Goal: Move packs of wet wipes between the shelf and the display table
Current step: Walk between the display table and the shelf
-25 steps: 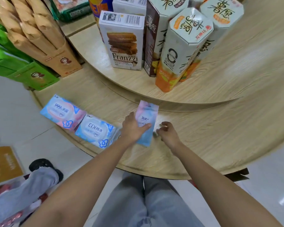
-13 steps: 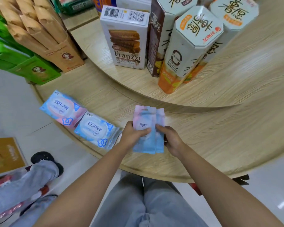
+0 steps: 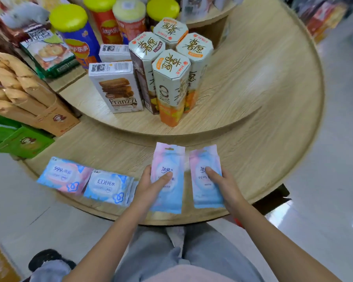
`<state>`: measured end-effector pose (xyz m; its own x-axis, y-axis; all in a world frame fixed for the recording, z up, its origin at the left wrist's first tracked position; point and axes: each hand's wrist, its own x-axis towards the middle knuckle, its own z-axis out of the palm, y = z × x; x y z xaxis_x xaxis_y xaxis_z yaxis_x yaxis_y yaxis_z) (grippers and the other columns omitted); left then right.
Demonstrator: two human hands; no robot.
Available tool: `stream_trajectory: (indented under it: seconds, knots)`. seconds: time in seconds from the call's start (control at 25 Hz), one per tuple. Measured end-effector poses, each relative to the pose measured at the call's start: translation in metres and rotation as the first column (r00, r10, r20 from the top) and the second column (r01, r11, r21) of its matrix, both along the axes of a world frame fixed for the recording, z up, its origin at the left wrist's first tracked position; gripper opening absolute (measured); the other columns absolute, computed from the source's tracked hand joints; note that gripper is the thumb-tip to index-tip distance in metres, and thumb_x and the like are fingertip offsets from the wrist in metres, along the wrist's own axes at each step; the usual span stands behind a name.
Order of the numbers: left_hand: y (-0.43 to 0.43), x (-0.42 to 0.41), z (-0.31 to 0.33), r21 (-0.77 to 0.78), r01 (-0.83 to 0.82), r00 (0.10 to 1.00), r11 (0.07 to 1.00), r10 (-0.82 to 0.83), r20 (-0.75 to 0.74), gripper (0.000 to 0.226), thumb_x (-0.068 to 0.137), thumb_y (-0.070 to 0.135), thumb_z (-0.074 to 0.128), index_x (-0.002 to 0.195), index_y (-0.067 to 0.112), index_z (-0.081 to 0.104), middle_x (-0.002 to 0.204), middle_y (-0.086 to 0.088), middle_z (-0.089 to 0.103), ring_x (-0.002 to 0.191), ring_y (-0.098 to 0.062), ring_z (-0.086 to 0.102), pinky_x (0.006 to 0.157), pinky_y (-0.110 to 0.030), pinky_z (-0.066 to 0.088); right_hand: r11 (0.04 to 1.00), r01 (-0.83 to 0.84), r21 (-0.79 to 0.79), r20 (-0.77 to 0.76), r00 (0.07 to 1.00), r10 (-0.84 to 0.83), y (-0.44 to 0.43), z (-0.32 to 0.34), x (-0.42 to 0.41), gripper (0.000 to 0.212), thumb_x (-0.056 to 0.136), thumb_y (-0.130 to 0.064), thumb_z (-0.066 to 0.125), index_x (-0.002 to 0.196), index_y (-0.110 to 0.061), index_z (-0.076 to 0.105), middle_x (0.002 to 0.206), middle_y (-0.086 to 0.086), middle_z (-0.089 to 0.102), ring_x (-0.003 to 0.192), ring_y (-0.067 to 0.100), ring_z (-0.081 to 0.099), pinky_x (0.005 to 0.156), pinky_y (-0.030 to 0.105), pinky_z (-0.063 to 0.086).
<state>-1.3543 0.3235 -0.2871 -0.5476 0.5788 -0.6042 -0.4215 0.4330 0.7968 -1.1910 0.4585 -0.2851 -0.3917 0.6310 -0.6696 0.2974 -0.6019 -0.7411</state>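
A moment ago the two pink-and-blue packs are bunched together, one half over the other, with both hands on the bunch. Now they are apart. The left hand (image 3: 149, 188) holds the left pack (image 3: 167, 159), with its thumb flat on the front and its other fingers hidden behind. The right hand (image 3: 224, 186) holds the right pack (image 3: 204, 159) the same way, thumb on top. So each hand is closed on one pack.

The two packs sit side by side, just beside each other but not touching, over the front of the low ring of the table (image 3: 263, 155). Both point the same way, tops toward the middle. I cannot tell if they lie flat on the wood or hang a little above it.

To the left, the 999 pack (image 3: 63, 175) and the EDI pack (image 3: 108, 186) lie on the table in a row, touching each other. The left pack is just beside the EDI pack, with the left hand in between. The tall snack boxes (image 3: 171, 78) stand on the higher ring, well apart from the packs.

I think the split means the person is laying the packs out one by one, to carry the row on to the right. The job looks partly done: two packs are down and two are in the hands. Next, both packs need to go flat and the hands need to let go. The packs are thin and slippery, so one may slide toward the edge, which is near.
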Motion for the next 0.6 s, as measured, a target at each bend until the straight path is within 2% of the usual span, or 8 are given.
stream_trajectory:
  seconds: [0.08,0.2,0.28,0.36,0.48,0.6]
  knots:
    - [-0.001,-0.002,0.005,-0.028,0.178,0.98,0.984,-0.18,-0.082,0.035,0.079,0.039,0.072,0.104,0.019,0.058,0.102,-0.002,0.071,0.094,-0.019,0.068,0.084,-0.036,0.052,0.993,0.114,0.022,0.0,0.994,-0.114,-0.022,0.014,0.018,0.029,0.088,-0.028,0.065,0.112,-0.011,0.063,0.108,0.015,0.071,0.1,0.033,0.068,0.092,0.05,0.053]
    - [0.0,0.006,0.019,-0.026,0.413,0.901,0.91,-0.413,-0.132,0.028,0.088,0.03,0.066,0.108,0.013,0.057,0.103,-0.006,0.07,0.091,-0.018,0.068,0.073,-0.024,0.052,0.948,0.303,0.095,0.047,0.95,-0.308,-0.07,0.03,0.051,0.029,0.087,-0.034,0.067,0.108,-0.016,0.064,0.104,0.009,0.073,0.095,0.027,0.07,0.091,0.046,0.054]
    - [0.001,0.021,0.028,-0.001,0.569,0.813,0.823,-0.563,-0.148,0.033,0.085,0.034,0.068,0.108,0.013,0.056,0.103,-0.006,0.069,0.088,-0.017,0.067,0.068,-0.022,0.052,0.88,0.461,0.119,0.067,0.88,-0.47,-0.11,0.038,0.073,0.028,0.086,-0.035,0.067,0.105,-0.015,0.063,0.102,0.011,0.072,0.089,0.026,0.07,0.083,0.041,0.056]
    - [0.0,0.049,0.038,0.013,0.719,0.688,0.695,-0.708,-0.16,0.04,0.08,0.041,0.069,0.107,0.015,0.056,0.103,-0.007,0.069,0.09,-0.02,0.068,0.073,-0.031,0.054,0.764,0.63,0.138,0.076,0.762,-0.642,-0.158,0.048,0.1,0.025,0.088,-0.031,0.064,0.106,-0.013,0.062,0.099,0.011,0.073,0.083,0.023,0.071,0.071,0.032,0.057]
    - [-0.006,0.106,0.051,0.038,0.858,0.51,0.512,-0.843,-0.168,0.047,0.07,0.049,0.066,0.105,0.019,0.057,0.102,-0.004,0.07,0.088,-0.019,0.069,0.076,-0.036,0.057,0.562,0.806,0.186,0.072,0.559,-0.826,-0.225,0.061,0.144,0.02,0.09,-0.028,0.062,0.104,-0.013,0.063,0.094,0.005,0.073,0.074,0.014,0.07,0.059,0.018,0.052]
    - [-0.024,0.18,0.068,0.064,0.97,0.242,0.234,-0.948,-0.206,0.046,0.07,0.051,0.067,0.105,0.022,0.059,0.101,-0.003,0.07,0.089,-0.019,0.07,0.082,-0.044,0.057,0.289,0.925,0.245,0.052,0.285,-0.957,-0.297,0.069,0.191,0.02,0.09,-0.026,0.061,0.102,-0.01,0.063,0.092,0.004,0.071,0.072,0.014,0.067,0.062,0.019,0.051]
